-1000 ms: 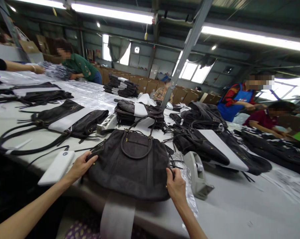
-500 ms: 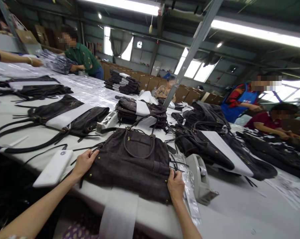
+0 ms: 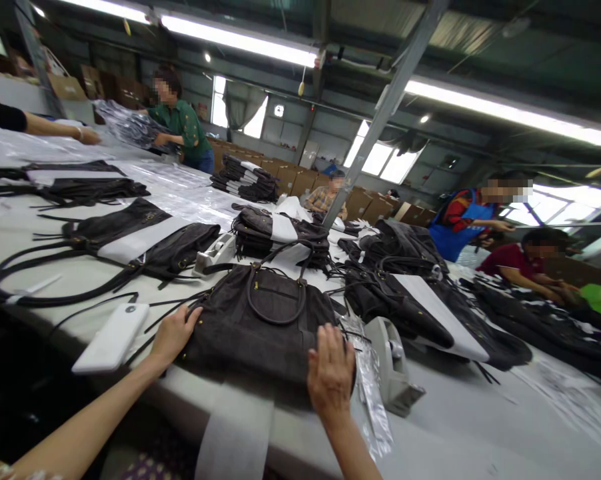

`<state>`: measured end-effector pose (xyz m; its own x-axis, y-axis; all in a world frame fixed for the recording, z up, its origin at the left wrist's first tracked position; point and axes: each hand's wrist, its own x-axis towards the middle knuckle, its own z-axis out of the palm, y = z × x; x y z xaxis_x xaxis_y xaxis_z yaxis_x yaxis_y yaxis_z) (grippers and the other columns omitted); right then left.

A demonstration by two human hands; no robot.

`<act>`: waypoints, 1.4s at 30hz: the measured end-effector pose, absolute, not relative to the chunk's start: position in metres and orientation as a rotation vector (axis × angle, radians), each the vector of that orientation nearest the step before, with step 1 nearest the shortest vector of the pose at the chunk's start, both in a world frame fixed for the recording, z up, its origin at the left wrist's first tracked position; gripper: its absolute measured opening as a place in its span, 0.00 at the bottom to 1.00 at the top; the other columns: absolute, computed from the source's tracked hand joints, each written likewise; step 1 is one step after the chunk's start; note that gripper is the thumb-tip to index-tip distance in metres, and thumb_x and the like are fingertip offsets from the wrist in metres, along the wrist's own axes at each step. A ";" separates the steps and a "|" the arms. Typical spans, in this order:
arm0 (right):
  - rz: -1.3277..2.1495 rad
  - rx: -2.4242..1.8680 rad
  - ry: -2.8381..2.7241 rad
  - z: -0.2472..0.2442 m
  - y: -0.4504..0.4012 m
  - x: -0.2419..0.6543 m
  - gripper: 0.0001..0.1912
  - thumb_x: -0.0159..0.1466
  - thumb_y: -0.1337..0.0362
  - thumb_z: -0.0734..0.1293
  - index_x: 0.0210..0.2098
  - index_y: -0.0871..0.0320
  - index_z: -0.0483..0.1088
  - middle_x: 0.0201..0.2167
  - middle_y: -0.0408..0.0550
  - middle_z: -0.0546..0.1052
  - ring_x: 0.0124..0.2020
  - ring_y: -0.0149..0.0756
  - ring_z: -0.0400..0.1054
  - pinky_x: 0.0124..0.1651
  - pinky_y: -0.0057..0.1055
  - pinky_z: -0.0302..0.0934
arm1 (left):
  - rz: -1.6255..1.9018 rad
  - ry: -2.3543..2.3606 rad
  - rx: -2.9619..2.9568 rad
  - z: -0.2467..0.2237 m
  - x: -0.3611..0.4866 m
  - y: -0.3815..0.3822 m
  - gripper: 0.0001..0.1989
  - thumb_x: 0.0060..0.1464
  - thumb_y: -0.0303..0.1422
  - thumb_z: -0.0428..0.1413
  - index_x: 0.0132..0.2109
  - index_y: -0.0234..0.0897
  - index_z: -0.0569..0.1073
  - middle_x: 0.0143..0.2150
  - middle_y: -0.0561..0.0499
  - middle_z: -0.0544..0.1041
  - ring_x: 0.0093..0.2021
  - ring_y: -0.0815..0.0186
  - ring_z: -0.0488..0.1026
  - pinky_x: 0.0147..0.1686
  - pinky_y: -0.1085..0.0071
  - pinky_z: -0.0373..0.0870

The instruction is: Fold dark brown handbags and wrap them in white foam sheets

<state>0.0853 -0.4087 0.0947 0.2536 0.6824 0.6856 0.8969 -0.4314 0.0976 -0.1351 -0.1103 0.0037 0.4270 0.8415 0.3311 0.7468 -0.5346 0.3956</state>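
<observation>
The left hand (image 3: 173, 337), fingers bent, grips the left side of a dark handbag (image 3: 253, 340) at the table's (image 3: 480, 420) near edge; the right hand (image 3: 332, 377), fingers extended, rests on its right side, grasping nothing; farther right, a tape dispenser (image 3: 388, 360).

Covered, cropped, blurred!
Behind the right hand (image 3: 332, 375), part of the dark bag (image 3: 258, 337); running past bottom edge, white strip (image 3: 236, 430); unreadable, apron lettering (image 3: 473, 234).
</observation>
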 end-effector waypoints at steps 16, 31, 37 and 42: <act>0.342 -2.122 -2.281 0.065 -0.346 0.080 0.26 0.70 0.51 0.48 0.67 0.44 0.41 0.68 0.39 0.48 0.69 0.43 0.36 0.66 0.58 0.32 | 0.867 0.288 3.052 0.060 -0.128 -0.161 0.21 0.62 0.39 0.48 0.60 0.39 0.62 0.58 0.42 0.68 0.60 0.57 0.62 0.61 0.55 0.51; -0.294 -2.151 -2.334 0.077 -0.387 0.144 0.28 0.67 0.53 0.58 0.65 0.51 0.52 0.66 0.48 0.55 0.66 0.46 0.46 0.65 0.57 0.34 | 0.225 -0.217 3.011 0.025 -0.108 -0.170 0.30 0.60 0.48 0.46 0.67 0.57 0.47 0.69 0.51 0.50 0.67 0.52 0.49 0.62 0.51 0.43; -0.448 -2.226 -2.268 0.050 -0.400 0.161 0.30 0.66 0.56 0.61 0.65 0.53 0.51 0.65 0.50 0.57 0.65 0.47 0.47 0.64 0.55 0.39 | 0.306 -0.136 3.036 0.025 -0.112 -0.168 0.27 0.62 0.48 0.44 0.66 0.56 0.50 0.70 0.47 0.49 0.67 0.54 0.51 0.64 0.52 0.40; -0.692 -2.333 -1.977 0.057 -0.410 0.151 0.33 0.62 0.51 0.66 0.62 0.59 0.58 0.63 0.61 0.59 0.63 0.53 0.51 0.61 0.51 0.47 | 0.588 0.062 3.124 0.023 -0.116 -0.174 0.31 0.59 0.49 0.47 0.67 0.48 0.52 0.68 0.48 0.55 0.67 0.50 0.48 0.64 0.48 0.28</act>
<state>0.1509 -0.4103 0.0568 0.1071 0.9370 0.3324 0.9398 -0.2045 0.2737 -0.1161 -0.1736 0.0229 0.9308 0.0311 0.3643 0.0451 -0.9985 -0.0301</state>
